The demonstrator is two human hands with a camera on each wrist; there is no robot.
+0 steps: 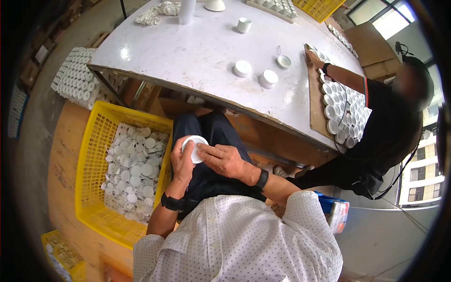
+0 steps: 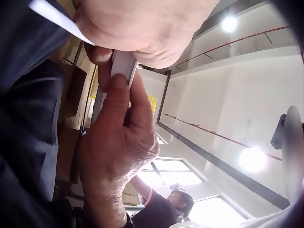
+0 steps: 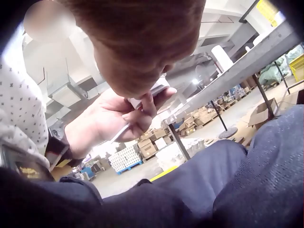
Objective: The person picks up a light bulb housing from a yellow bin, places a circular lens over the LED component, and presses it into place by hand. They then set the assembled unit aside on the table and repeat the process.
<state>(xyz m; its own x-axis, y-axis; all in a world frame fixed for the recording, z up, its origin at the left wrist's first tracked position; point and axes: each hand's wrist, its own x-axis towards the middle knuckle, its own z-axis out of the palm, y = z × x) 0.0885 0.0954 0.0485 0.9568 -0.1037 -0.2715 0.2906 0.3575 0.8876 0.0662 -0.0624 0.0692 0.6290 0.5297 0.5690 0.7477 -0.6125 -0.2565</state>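
Left hand: I see it curled round the white dish (image 1: 196, 142), thumb across its face (image 1: 183, 160).
Right hand: fingers and thumb pinch the dish's right edge (image 1: 223, 160).
Dish: above the dark trousers (image 1: 218, 131), right of the yellow basket (image 1: 95, 155).
Basket: I see loose white discs (image 1: 135, 171) inside.
Table (image 1: 188, 51): far side of the lap, two white cups (image 1: 268, 79) near its edge.
Far right: another person (image 1: 390, 124) reaches to a board of small dishes (image 1: 345, 110).

Bearings from the left hand (image 1: 182, 162), head view. Right hand (image 1: 221, 160) blocks 3 o'clock. Bench (image 1: 164, 51) edge bars low passage at 12. Two white cups (image 1: 243, 68) obstruct its top at 1. Passage above yellow crate (image 1: 91, 178) at 9, over its rim.
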